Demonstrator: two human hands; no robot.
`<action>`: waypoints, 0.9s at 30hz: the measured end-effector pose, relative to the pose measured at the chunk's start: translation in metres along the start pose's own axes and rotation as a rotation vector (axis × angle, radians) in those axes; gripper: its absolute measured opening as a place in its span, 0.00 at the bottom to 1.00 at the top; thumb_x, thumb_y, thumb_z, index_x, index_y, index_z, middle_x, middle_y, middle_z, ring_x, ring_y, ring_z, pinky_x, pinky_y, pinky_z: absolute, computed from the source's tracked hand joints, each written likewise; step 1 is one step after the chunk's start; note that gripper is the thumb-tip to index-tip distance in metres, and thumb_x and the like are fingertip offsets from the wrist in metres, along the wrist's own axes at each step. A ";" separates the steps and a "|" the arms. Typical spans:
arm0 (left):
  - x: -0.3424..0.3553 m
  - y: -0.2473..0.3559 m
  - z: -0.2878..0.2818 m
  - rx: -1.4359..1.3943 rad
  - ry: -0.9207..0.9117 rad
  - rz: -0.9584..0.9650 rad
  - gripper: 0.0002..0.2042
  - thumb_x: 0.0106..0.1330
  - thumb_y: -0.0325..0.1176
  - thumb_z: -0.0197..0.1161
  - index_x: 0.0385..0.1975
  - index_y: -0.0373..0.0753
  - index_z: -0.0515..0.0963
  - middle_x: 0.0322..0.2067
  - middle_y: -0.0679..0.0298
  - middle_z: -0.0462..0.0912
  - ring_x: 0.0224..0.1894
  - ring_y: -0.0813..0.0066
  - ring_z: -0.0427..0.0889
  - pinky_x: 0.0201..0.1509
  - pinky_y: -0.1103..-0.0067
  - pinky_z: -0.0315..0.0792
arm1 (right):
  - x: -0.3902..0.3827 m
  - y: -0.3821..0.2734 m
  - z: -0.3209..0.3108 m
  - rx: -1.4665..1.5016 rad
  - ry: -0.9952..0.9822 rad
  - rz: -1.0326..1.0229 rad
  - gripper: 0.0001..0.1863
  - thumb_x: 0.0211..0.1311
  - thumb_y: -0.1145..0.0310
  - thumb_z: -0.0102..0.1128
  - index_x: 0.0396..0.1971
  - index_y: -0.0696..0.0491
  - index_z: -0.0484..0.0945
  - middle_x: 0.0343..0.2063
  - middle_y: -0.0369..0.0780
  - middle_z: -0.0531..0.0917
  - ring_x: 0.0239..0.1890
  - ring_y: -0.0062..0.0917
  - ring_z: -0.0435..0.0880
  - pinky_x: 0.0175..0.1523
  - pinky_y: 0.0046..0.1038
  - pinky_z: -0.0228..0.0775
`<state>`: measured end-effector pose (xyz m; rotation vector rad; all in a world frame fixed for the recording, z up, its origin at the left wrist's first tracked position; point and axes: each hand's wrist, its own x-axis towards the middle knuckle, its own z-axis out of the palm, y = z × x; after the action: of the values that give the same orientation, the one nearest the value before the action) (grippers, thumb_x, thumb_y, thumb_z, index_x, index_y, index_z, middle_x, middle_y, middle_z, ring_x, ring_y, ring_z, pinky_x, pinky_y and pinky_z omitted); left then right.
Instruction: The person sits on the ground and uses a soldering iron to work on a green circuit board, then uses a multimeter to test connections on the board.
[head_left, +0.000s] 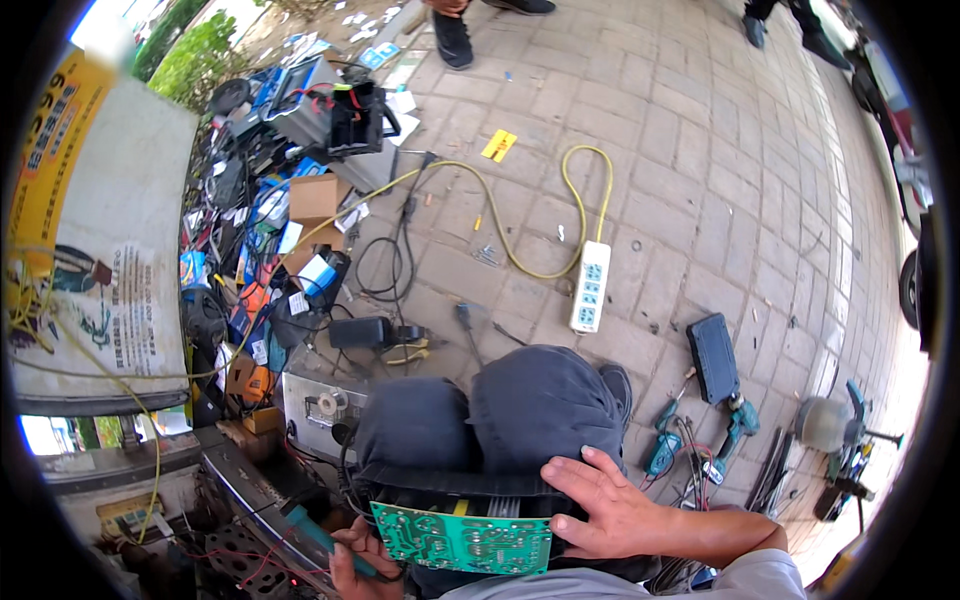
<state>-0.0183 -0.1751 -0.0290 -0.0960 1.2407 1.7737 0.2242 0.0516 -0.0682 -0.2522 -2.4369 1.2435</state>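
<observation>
A green circuit board (460, 536) rests on my lap in a dark casing (415, 475), with wires showing behind it. My right hand (610, 510) grips the casing and board at the right end, fingers over the dark edge and thumb beside the board. My left hand (362, 560) is closed on a teal-handled tool (310, 525), apparently a soldering iron, just left of the board's lower corner. The tool's tip is too small to make out against the dark background.
A white power strip (590, 287), drill (737, 430), black case (712, 355) and metal box (320, 400) lie on the paving. A pile of boxes and parts (270, 230) lines the left, beside a white panel (120, 190). Two people's legs (452, 35) (800, 30) stand ahead.
</observation>
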 end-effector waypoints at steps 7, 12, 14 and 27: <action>0.008 -0.010 0.006 -0.032 0.141 -0.021 0.11 0.68 0.39 0.50 0.42 0.40 0.68 0.35 0.68 0.67 0.34 0.78 0.65 0.34 0.82 0.65 | 0.012 -0.010 0.002 -0.072 0.009 0.025 0.53 0.37 0.57 0.74 0.63 0.42 0.48 0.52 0.58 0.62 0.50 0.53 0.69 0.53 0.55 0.59; 0.012 -0.016 -0.004 0.011 0.073 -0.043 0.12 0.65 0.39 0.53 0.41 0.37 0.68 0.40 0.61 0.69 0.41 0.71 0.68 0.42 0.75 0.67 | 0.011 -0.018 -0.003 -0.213 0.006 0.064 0.59 0.33 0.62 0.75 0.66 0.44 0.43 0.52 0.57 0.62 0.48 0.51 0.69 0.49 0.52 0.63; 0.016 -0.018 -0.001 0.013 0.041 -0.010 0.12 0.65 0.38 0.53 0.41 0.37 0.68 0.45 0.58 0.70 0.45 0.69 0.69 0.45 0.74 0.68 | 0.013 -0.017 -0.004 -0.211 0.028 0.039 0.60 0.31 0.63 0.75 0.66 0.44 0.43 0.51 0.56 0.62 0.48 0.49 0.69 0.50 0.50 0.63; 0.039 -0.026 -0.043 -0.103 0.180 0.055 0.09 0.68 0.37 0.48 0.38 0.38 0.68 0.42 0.54 0.77 0.49 0.57 0.76 0.54 0.63 0.71 | 0.010 -0.032 -0.044 -0.471 0.162 0.132 0.61 0.31 0.47 0.76 0.66 0.49 0.48 0.54 0.60 0.61 0.53 0.49 0.68 0.55 0.44 0.61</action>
<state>-0.0396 -0.1816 -0.0888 -0.2890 1.2884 1.9100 0.2339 0.0685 -0.0167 -0.6262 -2.5679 0.6460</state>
